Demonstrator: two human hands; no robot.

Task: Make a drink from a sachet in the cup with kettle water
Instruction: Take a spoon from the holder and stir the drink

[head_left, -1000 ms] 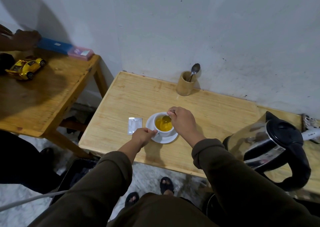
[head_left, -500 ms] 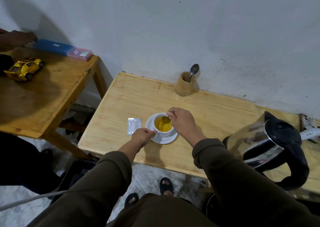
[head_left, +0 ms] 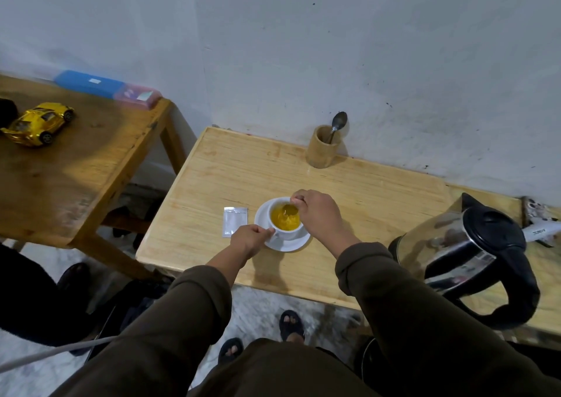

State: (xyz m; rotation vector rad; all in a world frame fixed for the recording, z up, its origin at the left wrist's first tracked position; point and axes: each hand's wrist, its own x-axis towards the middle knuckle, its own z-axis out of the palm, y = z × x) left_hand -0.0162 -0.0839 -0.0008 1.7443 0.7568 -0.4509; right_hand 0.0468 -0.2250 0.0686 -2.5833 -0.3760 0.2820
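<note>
A white cup (head_left: 280, 235) holding yellow liquid stands on a white saucer (head_left: 288, 245) near the front of the light wooden table (head_left: 379, 199). My left hand (head_left: 248, 240) grips the cup's handle on its near left side. My right hand (head_left: 318, 214) is closed on a spoon (head_left: 289, 210) whose bowl dips into the liquid. A flat silvery sachet (head_left: 233, 221) lies on the table just left of the saucer. A steel kettle (head_left: 473, 257) with a black lid and handle stands at the right.
A bamboo holder (head_left: 323, 150) with another spoon (head_left: 338, 123) stands by the wall. A darker table (head_left: 91, 166) at the left carries a yellow toy car (head_left: 38, 123) and a blue box (head_left: 88, 82). A dark-clothed person (head_left: 27, 299) stands at lower left.
The spoon has shifted slightly inside the cup and the liquid looks stirred. The other person's hand at the far left table has left the view. My left hand stays on the handle.
</note>
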